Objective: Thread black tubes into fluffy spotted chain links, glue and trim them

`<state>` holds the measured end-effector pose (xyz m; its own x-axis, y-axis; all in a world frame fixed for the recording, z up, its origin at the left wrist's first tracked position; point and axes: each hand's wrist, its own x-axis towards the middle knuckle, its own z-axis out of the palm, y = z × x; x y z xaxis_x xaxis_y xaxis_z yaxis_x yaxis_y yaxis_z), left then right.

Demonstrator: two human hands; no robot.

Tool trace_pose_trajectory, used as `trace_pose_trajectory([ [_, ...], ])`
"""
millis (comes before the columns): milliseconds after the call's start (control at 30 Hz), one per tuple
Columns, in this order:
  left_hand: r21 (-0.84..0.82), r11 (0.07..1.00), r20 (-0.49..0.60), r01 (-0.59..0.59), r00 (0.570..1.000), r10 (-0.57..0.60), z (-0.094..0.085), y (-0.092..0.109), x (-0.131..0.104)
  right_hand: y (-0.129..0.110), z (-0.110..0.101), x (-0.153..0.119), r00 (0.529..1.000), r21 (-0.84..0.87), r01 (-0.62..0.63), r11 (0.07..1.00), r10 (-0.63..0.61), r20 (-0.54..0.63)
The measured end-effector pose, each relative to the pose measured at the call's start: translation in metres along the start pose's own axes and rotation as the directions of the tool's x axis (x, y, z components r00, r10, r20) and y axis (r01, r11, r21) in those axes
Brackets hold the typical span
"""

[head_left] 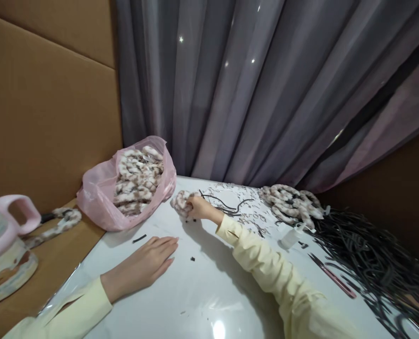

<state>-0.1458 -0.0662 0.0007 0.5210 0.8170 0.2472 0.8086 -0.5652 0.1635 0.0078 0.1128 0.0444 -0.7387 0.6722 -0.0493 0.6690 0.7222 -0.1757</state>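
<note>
My left hand (148,262) lies flat on the white tabletop (124,310), fingers stretched out and holding nothing. A short black piece of cord (139,238) is just beyond it. Farther out, my right hand (200,208) has its fingers closed on a fluffy white-and-brown plush cord (180,202), bunched up on the table; the fingertips are partly hidden. To the left of that bunch stands an open pink plastic bag (100,188) filled with similar plush cords (139,181). Thin black cords (223,205) lie right of my right hand.
Fuzzy scraps (252,212) litter the far side. At right are more plush cords (290,202), a small bottle (292,236), pink-handled tweezers (333,277) and a heap of black cords (368,254). A large mug-like bottle (8,254) stands at left on cardboard.
</note>
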Motion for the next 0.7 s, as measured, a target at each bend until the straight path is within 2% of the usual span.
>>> trace_pose_trajectory([
  [133,-0.007,0.999,-0.01,0.038,0.999,-0.038,0.002,0.001,0.0,-0.011,-0.002,-0.033,0.985,0.119,0.167,0.979,-0.161,-0.062],
  [300,-0.048,0.99,-0.038,0.136,0.99,-0.138,0.008,0.002,0.0,-0.03,0.003,-0.078,0.958,0.172,0.266,0.948,-0.241,-0.156],
  [367,-0.076,0.983,-0.058,0.164,0.984,-0.169,0.01,0.002,0.001,-0.028,0.003,-0.088,0.959,0.142,0.217,0.966,-0.184,-0.216],
  [467,-0.11,0.976,-0.097,0.188,0.975,-0.199,0.008,0.001,0.003,-0.004,-0.006,-0.086,0.95,0.096,0.031,0.995,0.001,-0.313],
  [600,-0.113,0.978,-0.13,0.173,0.974,-0.187,0.005,0.0,0.004,0.044,-0.021,-0.056,0.928,0.093,-0.172,0.981,0.193,-0.319],
  [700,-0.093,0.984,-0.143,0.15,0.976,-0.162,0.004,-0.002,0.005,0.063,-0.018,-0.026,0.94,0.077,-0.191,0.979,0.205,-0.272],
])
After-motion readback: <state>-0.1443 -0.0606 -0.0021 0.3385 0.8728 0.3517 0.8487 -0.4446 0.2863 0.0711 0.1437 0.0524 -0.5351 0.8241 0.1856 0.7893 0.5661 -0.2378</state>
